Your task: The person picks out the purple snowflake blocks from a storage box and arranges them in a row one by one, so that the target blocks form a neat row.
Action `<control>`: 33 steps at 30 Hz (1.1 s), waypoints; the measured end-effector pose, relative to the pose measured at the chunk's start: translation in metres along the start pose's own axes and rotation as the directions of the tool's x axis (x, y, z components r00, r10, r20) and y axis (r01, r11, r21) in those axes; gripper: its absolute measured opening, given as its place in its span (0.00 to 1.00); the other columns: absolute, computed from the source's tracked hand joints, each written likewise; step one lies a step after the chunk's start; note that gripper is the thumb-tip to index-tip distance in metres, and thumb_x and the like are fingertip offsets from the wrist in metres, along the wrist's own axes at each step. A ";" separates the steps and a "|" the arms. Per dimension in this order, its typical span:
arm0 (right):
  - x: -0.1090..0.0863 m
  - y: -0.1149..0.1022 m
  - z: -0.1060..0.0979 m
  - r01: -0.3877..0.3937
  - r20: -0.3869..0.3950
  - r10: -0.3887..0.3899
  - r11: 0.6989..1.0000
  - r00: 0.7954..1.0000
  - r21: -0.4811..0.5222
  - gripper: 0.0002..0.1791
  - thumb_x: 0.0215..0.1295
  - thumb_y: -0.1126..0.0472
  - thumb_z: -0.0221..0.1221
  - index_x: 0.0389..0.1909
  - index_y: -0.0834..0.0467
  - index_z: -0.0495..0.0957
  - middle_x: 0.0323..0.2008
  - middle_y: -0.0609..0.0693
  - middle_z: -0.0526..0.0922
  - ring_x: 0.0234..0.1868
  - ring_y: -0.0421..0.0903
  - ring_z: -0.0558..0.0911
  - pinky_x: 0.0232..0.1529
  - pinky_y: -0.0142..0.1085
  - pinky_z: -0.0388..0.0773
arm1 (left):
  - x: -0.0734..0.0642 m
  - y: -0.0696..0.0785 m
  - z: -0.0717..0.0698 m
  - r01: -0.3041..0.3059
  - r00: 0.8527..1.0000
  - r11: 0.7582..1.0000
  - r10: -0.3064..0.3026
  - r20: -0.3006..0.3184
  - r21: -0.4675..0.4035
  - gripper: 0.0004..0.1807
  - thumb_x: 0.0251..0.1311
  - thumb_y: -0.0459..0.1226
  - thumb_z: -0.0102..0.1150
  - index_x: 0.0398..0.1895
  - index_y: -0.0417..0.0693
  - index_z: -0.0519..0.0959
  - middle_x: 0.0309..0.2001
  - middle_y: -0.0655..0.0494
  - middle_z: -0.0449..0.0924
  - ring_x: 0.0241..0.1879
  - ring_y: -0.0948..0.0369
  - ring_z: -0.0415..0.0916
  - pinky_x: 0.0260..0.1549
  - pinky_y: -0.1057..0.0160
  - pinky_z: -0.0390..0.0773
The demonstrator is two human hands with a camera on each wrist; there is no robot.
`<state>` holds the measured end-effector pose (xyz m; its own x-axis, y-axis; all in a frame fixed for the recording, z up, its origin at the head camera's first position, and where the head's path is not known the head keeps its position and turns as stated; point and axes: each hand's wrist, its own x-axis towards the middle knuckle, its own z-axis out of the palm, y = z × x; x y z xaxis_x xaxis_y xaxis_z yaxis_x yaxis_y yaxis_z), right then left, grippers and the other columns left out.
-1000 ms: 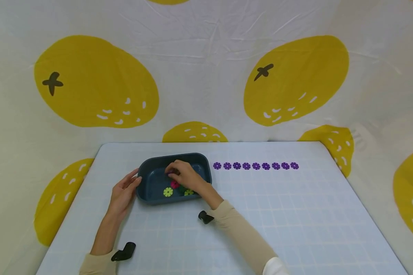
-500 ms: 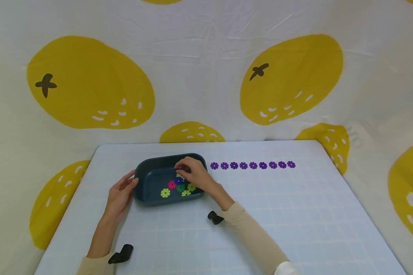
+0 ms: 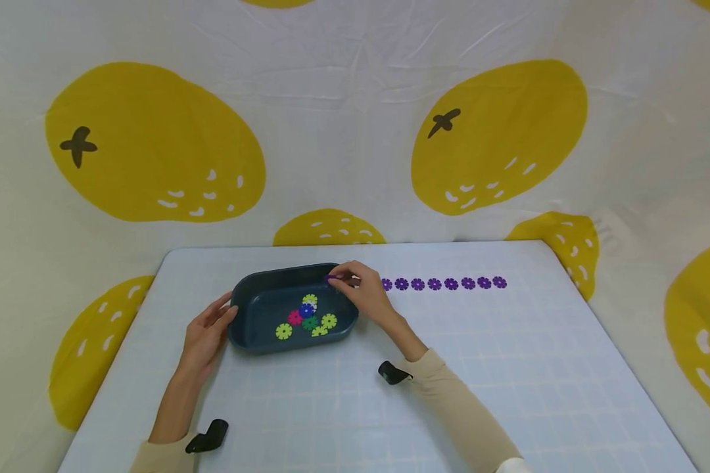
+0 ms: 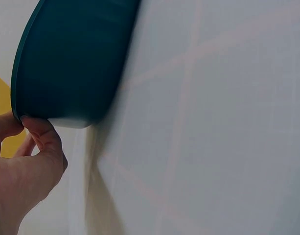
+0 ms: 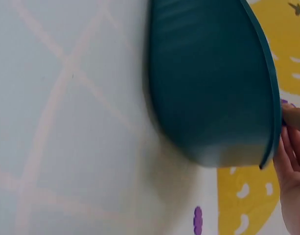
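Observation:
A dark blue-green tray lies at the left part of the table. My left hand grips its left end; the left wrist view has thumb and fingers pinching the rim. Over the tray's right end, my right hand pinches a purple flower-shaped disc between thumb and fingertips. The right wrist view shows this hand just beyond the tray's rim, the disc mostly covered. Inside the tray are yellow flower discs, a pink one, a blue one and a green one.
Right of the tray, a straight row of several purple flower discs runs along the back of the table; my right hand hides its left end. Behind the table hangs a white cloth with yellow fruit prints.
My right hand has lifted a purple disc out of the tray's middle and moved right to its right rim, uncovering the other discs. The left hand keeps its grip on the tray.

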<state>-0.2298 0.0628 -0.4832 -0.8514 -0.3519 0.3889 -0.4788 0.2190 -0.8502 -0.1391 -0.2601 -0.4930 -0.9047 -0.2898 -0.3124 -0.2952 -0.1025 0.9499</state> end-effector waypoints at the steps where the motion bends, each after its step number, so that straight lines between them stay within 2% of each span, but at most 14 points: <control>1: -0.001 0.001 -0.004 -0.017 -0.017 0.017 1.000 1.000 0.003 0.09 0.69 0.65 0.66 0.48 0.60 0.84 0.44 0.52 0.84 0.46 0.45 0.83 0.51 0.37 0.82 | 0.000 0.000 0.000 0.002 1.000 1.000 -0.002 0.000 0.003 0.33 0.70 0.45 0.65 0.76 0.51 0.69 0.51 0.66 0.73 0.50 0.69 0.68 0.42 0.77 0.70; 5: -0.004 0.009 -0.017 -0.056 -0.085 0.058 0.998 0.995 0.022 0.10 0.69 0.64 0.67 0.49 0.60 0.84 0.44 0.52 0.85 0.47 0.46 0.83 0.52 0.37 0.82 | 0.000 0.000 -0.001 0.009 1.000 1.000 -0.009 0.000 0.017 0.34 0.69 0.46 0.66 0.76 0.51 0.69 0.52 0.66 0.72 0.52 0.69 0.67 0.43 0.77 0.70; 10: -0.010 0.018 -0.034 -0.107 -0.149 0.111 0.994 0.983 0.037 0.11 0.69 0.63 0.67 0.49 0.60 0.84 0.45 0.53 0.85 0.47 0.48 0.83 0.52 0.35 0.81 | 0.000 -0.001 -0.001 -0.013 1.000 1.000 0.013 0.004 -0.002 0.34 0.67 0.47 0.68 0.75 0.51 0.70 0.48 0.67 0.75 0.47 0.70 0.69 0.39 0.77 0.71; 16: -0.018 0.027 -0.057 -0.188 -0.207 0.193 0.981 0.959 0.043 0.11 0.69 0.61 0.67 0.49 0.60 0.84 0.45 0.54 0.85 0.48 0.48 0.82 0.51 0.31 0.80 | -0.001 -0.003 -0.003 -0.042 0.999 0.999 0.042 0.023 -0.001 0.34 0.68 0.47 0.67 0.75 0.51 0.70 0.48 0.68 0.75 0.48 0.70 0.69 0.40 0.77 0.71; 20: -0.023 0.032 -0.073 -0.207 -0.244 0.212 0.977 0.946 0.048 0.11 0.69 0.61 0.67 0.49 0.62 0.83 0.44 0.57 0.84 0.47 0.48 0.81 0.47 0.27 0.80 | -0.001 -0.003 -0.002 -0.036 0.999 0.999 0.037 0.030 -0.023 0.34 0.67 0.46 0.67 0.75 0.51 0.71 0.48 0.67 0.75 0.47 0.70 0.70 0.39 0.76 0.72; 27: -0.032 0.043 -0.104 -0.212 -0.300 0.217 0.976 0.929 0.048 0.14 0.69 0.60 0.67 0.50 0.65 0.83 0.45 0.62 0.84 0.47 0.54 0.82 0.44 0.24 0.79 | -0.001 -0.001 -0.001 -0.021 0.999 1.000 0.022 0.028 -0.019 0.35 0.67 0.46 0.67 0.75 0.51 0.70 0.48 0.69 0.75 0.46 0.70 0.69 0.39 0.76 0.71; 33: -0.040 0.049 -0.126 -0.297 -0.343 0.281 0.955 0.897 0.007 0.16 0.70 0.55 0.67 0.50 0.61 0.83 0.46 0.57 0.85 0.46 0.47 0.82 0.43 0.25 0.79 | 0.000 0.000 0.001 -0.006 1.000 1.000 0.006 0.030 -0.017 0.35 0.68 0.46 0.67 0.76 0.50 0.68 0.47 0.70 0.75 0.46 0.70 0.69 0.39 0.76 0.71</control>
<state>-0.2463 0.2019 -0.4954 -0.9711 0.0578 0.2314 -0.2033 0.3073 -0.9297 -0.1393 -0.2594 -0.4926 -0.9153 -0.2618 -0.3060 -0.2847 -0.1167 0.9515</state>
